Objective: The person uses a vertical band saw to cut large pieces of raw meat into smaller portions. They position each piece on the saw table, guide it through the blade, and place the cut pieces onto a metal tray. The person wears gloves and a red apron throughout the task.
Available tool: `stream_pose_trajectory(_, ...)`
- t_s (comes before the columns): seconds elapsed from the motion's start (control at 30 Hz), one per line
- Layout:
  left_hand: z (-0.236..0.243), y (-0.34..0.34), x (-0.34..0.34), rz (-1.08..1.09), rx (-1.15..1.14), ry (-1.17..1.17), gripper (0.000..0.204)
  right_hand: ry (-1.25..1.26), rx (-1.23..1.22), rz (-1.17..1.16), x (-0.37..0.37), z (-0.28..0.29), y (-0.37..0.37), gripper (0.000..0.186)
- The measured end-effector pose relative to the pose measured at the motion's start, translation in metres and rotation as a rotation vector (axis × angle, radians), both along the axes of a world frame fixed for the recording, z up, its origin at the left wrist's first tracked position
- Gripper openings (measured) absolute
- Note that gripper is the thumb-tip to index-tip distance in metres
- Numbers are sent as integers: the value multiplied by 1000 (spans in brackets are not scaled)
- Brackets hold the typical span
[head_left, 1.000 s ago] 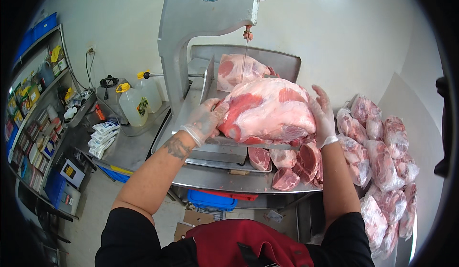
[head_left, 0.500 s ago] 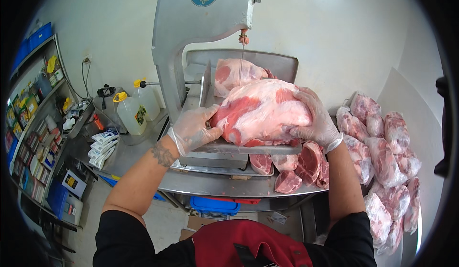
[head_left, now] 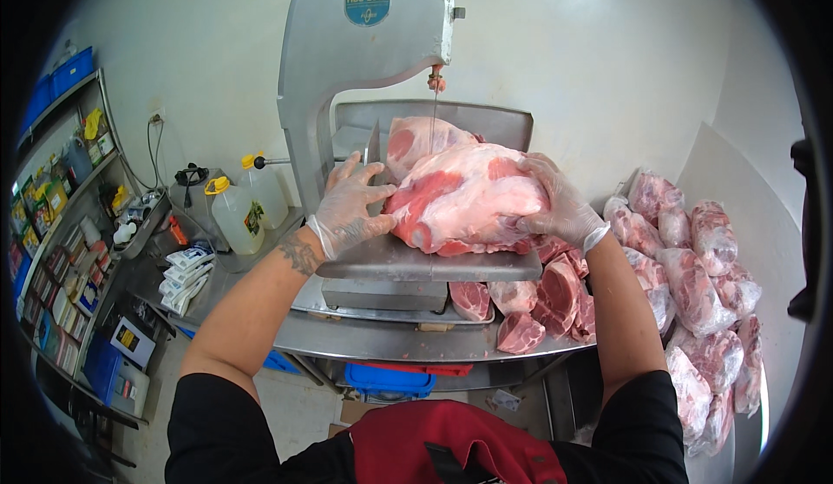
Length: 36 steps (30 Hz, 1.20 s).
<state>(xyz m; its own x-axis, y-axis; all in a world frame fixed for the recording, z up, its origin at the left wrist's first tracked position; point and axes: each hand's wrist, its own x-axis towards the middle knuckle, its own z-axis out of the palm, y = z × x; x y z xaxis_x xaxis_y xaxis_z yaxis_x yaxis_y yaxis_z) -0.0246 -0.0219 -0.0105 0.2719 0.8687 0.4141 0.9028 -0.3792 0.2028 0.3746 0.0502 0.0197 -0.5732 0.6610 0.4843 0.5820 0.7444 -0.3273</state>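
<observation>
A large, pale, fat-covered piece of raw meat (head_left: 473, 202) lies on the steel table (head_left: 416, 265) of a meat band saw (head_left: 304, 94). My right hand (head_left: 560, 202), in a clear glove, grips its right end, thumb low and fingers over the top. Beside its left end is my left hand (head_left: 351, 211), also gloved, its fingers spread and the thumb close to the meat; whether it touches is unclear. Behind lies another meat piece (head_left: 416, 141). The thin saw blade (head_left: 434, 120) runs down in front of that piece, its lower part hidden by the large one.
Several cut meat chunks (head_left: 555, 297) sit on the counter below the saw table. Plastic-wrapped meat pieces (head_left: 694, 289) are piled at the right. To the left stand yellow-capped jugs (head_left: 237, 215), white packets (head_left: 186, 276) and a loaded shelf (head_left: 65, 250).
The large meat has shifted slightly away from the saw table's front edge, with my right hand still on it. My left hand has loosened, its fingers spreading and lifting off the left end.
</observation>
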Motion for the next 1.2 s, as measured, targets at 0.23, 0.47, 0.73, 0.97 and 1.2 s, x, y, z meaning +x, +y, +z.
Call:
stream_pose_trajectory(0.23,-11,17,-7,32,20,-102,57,19,-10,9,-5,0,11,96)
stream_pose_trajectory(0.47,-8,29,-8,75,-18,-83,58,10,13,-19,-11,0,20,95)
stream_pose_trajectory(0.73,-2,40,-11,78,-41,-43,59,-2,8,-39,-14,1,29,99)
stream_pose_trajectory(0.97,-7,52,-12,94,2,-61,54,21,4,-20,-15,1,39,94)
stream_pose_trajectory(1.2,2,59,-12,111,7,-33,54,21,30,-5,-18,4,46,93)
